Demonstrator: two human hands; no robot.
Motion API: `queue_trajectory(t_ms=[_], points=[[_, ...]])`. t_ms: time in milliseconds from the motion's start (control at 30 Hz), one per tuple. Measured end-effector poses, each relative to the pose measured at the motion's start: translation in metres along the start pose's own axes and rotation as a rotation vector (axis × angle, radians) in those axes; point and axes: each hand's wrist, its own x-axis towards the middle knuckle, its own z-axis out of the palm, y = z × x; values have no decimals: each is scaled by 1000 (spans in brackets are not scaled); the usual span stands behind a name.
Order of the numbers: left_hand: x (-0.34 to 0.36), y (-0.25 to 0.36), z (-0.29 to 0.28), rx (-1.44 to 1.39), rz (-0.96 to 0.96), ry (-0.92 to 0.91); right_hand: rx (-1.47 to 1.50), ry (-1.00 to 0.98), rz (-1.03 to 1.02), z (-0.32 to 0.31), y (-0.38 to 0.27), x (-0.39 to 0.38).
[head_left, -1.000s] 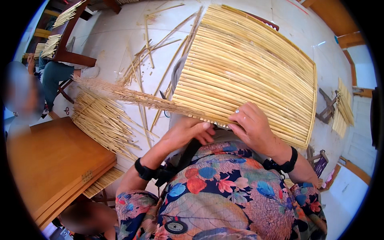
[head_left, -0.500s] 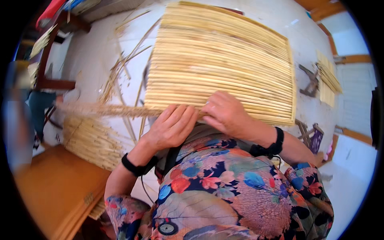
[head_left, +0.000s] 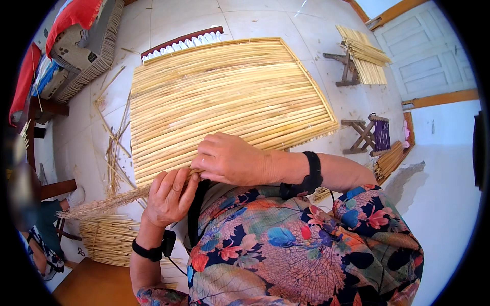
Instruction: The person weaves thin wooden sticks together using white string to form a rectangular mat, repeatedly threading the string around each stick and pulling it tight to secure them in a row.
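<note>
Centre of the frame: a large woven reed mat point(head_left: 224, 97), pale yellow, stalks running roughly side to side, spread over the white tiled floor point(head_left: 326, 56) and reaching from upper centre down to the hands. Near edge of the mat at lower centre, right against the floral-print clothing point(head_left: 286, 250).

Left hand point(head_left: 168, 196) at lower centre-left, fingers curled loosely upward, fingertips on the near edge of the mat, closed around a single feathery reed stalk point(head_left: 104, 205) — stalk trailing away to the left, tufted end low at centre left. Black band on the left wrist.

Right hand point(head_left: 229, 159) just right of it, laid palm-down over the same edge, fingers bent and pressed on the stalks, thumb tucked under; cannot tell whether anything is pinched beneath. Black band on that wrist too. Hands nearly touching, with the reed's thick end between them.

Lower left: a bundle of cut reeds point(head_left: 107, 238) on the floor, beside the corner of a wooden surface point(head_left: 92, 285). Loose stalks scattered on the tiles left of the mat. Upper left: a wicker piece of furniture with red cushions point(head_left: 81, 30). Upper right: a small wooden trestle point(head_left: 349, 66) carrying another reed bundle point(head_left: 365, 53); below it, right of centre, a second small wooden stool point(head_left: 367, 133) — more stalks stacked beside it. Far left edge: another person, seated, mostly out of view.
</note>
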Motion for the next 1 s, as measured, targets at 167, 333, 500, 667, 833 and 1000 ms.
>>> queue_trajectory(t_ms=[167,333,500,667,833,1000], points=[[21,-8,-14,10,8,12,-41,183,0,-46,-9,-5],[36,-18,-23,-10,-44,-25,173,323,48,-87,-23,-58],[51,-14,-21,2,-32,-1,335,189,403,-30,-13,-91],[57,-15,-21,30,-60,7,595,286,583,-23,-1,-78],[58,-14,-19,44,-68,24,514,144,546,-44,7,-74],[62,-17,-19,33,-80,9,43,0,165,-64,0,-75]])
